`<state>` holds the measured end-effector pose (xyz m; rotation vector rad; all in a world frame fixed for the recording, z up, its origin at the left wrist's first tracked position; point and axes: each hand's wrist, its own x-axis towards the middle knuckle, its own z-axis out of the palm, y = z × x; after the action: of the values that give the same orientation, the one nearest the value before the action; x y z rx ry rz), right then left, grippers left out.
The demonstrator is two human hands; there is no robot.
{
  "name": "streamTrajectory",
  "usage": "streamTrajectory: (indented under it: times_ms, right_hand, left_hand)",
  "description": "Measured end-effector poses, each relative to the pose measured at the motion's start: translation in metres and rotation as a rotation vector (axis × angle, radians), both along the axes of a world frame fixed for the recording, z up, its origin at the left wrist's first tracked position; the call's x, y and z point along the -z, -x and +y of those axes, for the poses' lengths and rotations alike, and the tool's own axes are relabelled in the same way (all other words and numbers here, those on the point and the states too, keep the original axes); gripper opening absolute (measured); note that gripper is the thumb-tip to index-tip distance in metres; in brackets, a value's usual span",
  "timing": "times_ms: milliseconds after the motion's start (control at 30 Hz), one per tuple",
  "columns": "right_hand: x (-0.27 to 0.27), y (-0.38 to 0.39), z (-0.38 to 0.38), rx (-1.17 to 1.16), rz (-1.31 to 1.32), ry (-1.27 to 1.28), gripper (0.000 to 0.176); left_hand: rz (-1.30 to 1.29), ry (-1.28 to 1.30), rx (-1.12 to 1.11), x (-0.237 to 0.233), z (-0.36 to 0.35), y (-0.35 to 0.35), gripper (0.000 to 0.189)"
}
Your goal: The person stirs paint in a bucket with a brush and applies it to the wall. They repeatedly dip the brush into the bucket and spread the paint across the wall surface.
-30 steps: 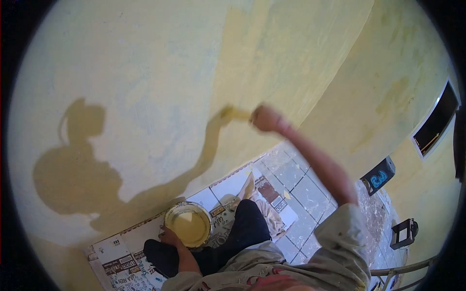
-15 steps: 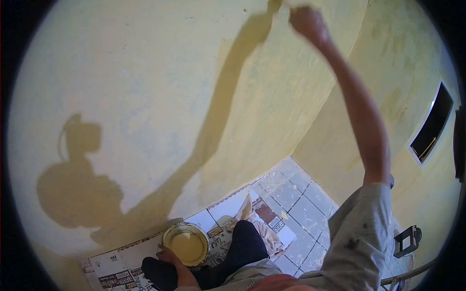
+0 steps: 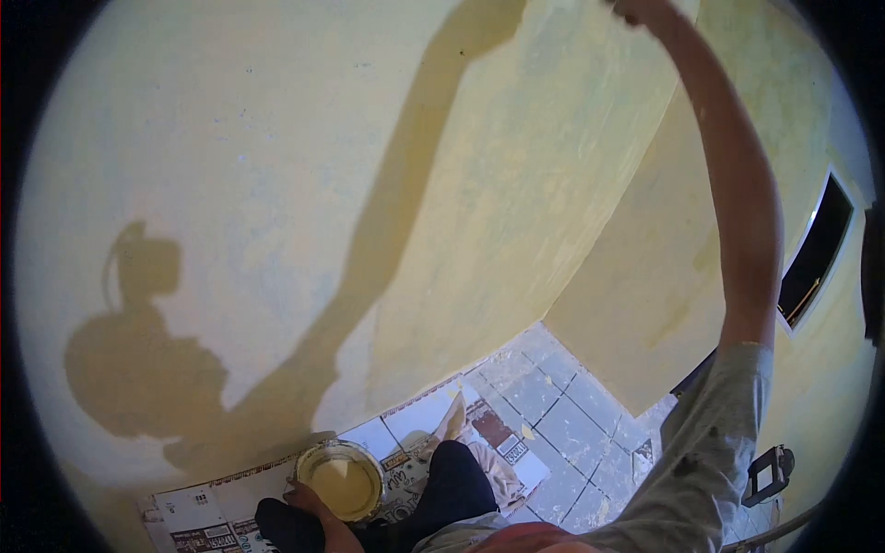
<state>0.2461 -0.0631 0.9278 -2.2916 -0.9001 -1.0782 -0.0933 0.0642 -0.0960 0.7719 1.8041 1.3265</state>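
A round bucket (image 3: 376, 465) of yellow paint stands on printed cardboard near the base of the wall, between my knees. My left hand (image 3: 304, 499) is closed on the left side of its rim. High up at the top edge of the view, my right hand (image 3: 636, 11) is closed and partly cut off by the frame. What it holds is out of sight. The right arm stretches up in front of the yellow wall (image 3: 277, 166), on which its shadow and that of my head with the camera fall.
Flattened cardboard (image 3: 184, 502) covers the floor along the wall, with a crumpled beige cloth or paper (image 3: 493, 475) on it. Paint-spattered grey tiles (image 3: 567, 429) run to the corner. On the right are a dark wall opening (image 3: 816, 253) and a black-framed lamp-like object (image 3: 767, 476).
My right hand has moved up and to the right, partly leaving the view. The camera has shifted slightly. My left hand stays at the bucket's rim.
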Motion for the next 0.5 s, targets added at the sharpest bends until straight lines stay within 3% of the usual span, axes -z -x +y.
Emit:
streamTrajectory:
  times_ms: [33, 100, 167, 200, 267, 300, 367, 400, 433, 467, 500]
  right_hand:
    - [-0.020, 0.011, -0.005, -0.161, -0.075, -0.154, 0.025]
    - [-0.029, 0.030, 0.007, -0.124, -0.145, -0.216, 0.023]
    - [-0.027, -0.013, 0.039, 0.192, -0.806, 0.242, 0.019]
    - [-0.015, -0.029, 0.055, 0.355, -1.131, 0.484, 0.019]
    - [0.075, -0.036, 0.071, 0.010, -1.061, 0.325, 0.016]
    - [0.139, 0.011, 0.057, 0.109, -1.122, 0.352, 0.008]
    - [0.220, 0.047, 0.036, -0.170, -0.638, 0.328, 0.014]
    - [0.269, 0.027, 0.025, -0.049, -1.237, 0.397, 0.024]
    - [0.312, 0.026, 0.013, 0.207, -1.367, 0.664, 0.033]
    - [0.347, 0.034, 0.001, -0.084, -0.920, 0.752, 0.029]
    - [0.350, 0.047, 0.001, -0.144, -0.491, 0.974, 0.026]
  left_hand:
    - [0.018, 0.008, -0.012, 0.002, 0.004, -0.003, 0.049]
    - [0.207, 0.040, 0.015, 0.016, 0.007, -0.003, 0.050]
    - [0.385, 0.066, 0.047, 0.021, 0.009, 0.003, 0.050]
    - [0.246, -0.014, 0.025, 0.022, 0.008, 0.000, 0.050]
    - [0.108, -0.089, 0.002, 0.023, 0.006, 0.003, 0.051]
    - [0.197, -0.018, 0.038, 0.024, 0.009, 0.002, 0.051]
    - [0.279, 0.066, 0.082, 0.019, 0.002, -0.002, 0.052]
    - [0.388, 0.102, 0.108, -0.026, -0.002, -0.004, 0.051]
    - [0.512, 0.135, 0.143, -0.055, -0.008, 0.001, 0.050]
    - [0.516, 0.142, 0.159, -0.047, -0.017, 0.002, 0.050]
    - [0.455, 0.130, 0.157, -0.039, -0.025, 0.001, 0.049]
